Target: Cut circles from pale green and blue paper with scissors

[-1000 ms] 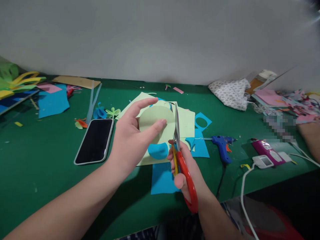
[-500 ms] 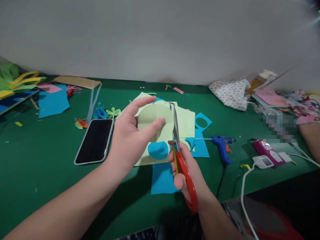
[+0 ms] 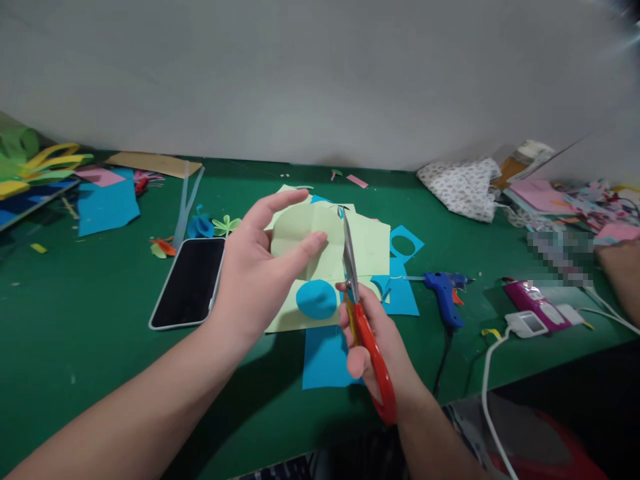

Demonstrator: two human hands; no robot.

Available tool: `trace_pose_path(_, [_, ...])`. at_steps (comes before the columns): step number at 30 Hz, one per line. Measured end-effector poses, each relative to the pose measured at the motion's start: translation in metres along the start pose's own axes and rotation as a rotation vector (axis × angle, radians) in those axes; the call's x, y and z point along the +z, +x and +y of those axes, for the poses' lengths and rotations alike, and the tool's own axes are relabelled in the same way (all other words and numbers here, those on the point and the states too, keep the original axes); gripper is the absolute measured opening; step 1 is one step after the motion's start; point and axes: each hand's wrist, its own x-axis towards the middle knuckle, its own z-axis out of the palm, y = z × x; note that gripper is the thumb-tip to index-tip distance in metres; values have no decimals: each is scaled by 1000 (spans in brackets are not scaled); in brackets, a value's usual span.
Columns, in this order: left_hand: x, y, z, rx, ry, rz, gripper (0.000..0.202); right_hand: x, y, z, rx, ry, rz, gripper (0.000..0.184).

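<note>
green disc (image 3: pixel 299 223) in left fingers (image 3: pixel 277 204), brown jar (image 3: pixel 509 176) beside cloth (image 3: pixel 457 189)

my left hand (image 3: pixel 257 263) hiding some of the pale green paper (image 3: pixel 315 223), pixelated blob (image 3: pixel 559 257) on the right, no clue what, green paper roll (image 3: pixel 23 141) chopped by the left edge, both my forearms (image 3: pixel 135 407) cut off too

Dim light; soft shadow on green table (image 3: pixel 100 307); glints on red scissors (image 3: pixel 365 327), purple packet (image 3: pixel 533 301); pixelated patch (image 3: pixel 560 257) right.
</note>
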Motion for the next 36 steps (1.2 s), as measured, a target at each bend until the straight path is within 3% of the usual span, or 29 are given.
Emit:
trace_pose_path(22, [-2,5,1,-31,28,48,46,-1,1,2,17,31,-1,73])
trace_pose_path(30, [-4,7,-1,-16,9,54,46,2,1,0,45,16,20,52])
trace_pose_path(36, [-6,9,-3,10,20,41,46,5,2,-5,80,-21,56,54])
